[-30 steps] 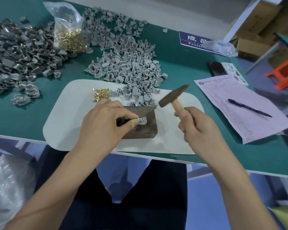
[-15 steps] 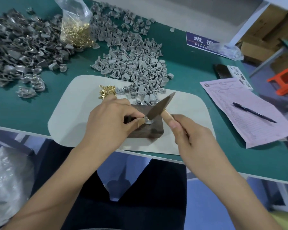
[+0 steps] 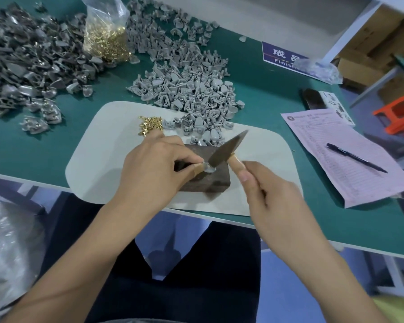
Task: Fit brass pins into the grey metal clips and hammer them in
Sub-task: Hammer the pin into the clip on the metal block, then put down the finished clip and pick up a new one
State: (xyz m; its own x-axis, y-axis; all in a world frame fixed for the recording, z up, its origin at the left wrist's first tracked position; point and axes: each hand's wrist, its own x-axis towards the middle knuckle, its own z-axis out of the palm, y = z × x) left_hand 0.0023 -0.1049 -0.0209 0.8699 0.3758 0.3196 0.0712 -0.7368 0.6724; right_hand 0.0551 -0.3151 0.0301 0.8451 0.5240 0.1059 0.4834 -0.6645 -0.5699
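One grey clip (image 3: 208, 168) sits on top of the dark metal block (image 3: 210, 180), near the block's middle. The left hand (image 3: 154, 169) pinches the clip between thumb and taped forefinger, fingers curled, steadying it from the left side. The hammer head (image 3: 226, 149) is down on the clip, its lower tip touching it; whether a pin is seated under the tip cannot be made out. The right hand (image 3: 273, 201) grips the wooden hammer handle (image 3: 237, 163), fingers wrapped round it, thumb lying along the shaft; this hand is slightly motion-blurred.

The block rests on a white mat (image 3: 98, 159) with rounded corners, which lies on the green table (image 3: 33, 148) and overhangs its near edge. On the mat's far part, just beyond the left hand: a small loose heap of brass pins (image 3: 149, 124). Beside it on the right, the near end of a pile of light grey clips (image 3: 187, 89) spills onto the mat and reaches back across the table.

Far left: a larger pile of darker grey clips (image 3: 28, 66). Between the two piles stands a clear plastic bag of brass pins (image 3: 106, 40).

Right of the mat: a pink printed form (image 3: 341, 159) with a dark pen (image 3: 356, 157) lying on it. Behind it, a blue sign (image 3: 282, 55) with white lettering, partly covered by a crumpled clear bag (image 3: 317, 69).
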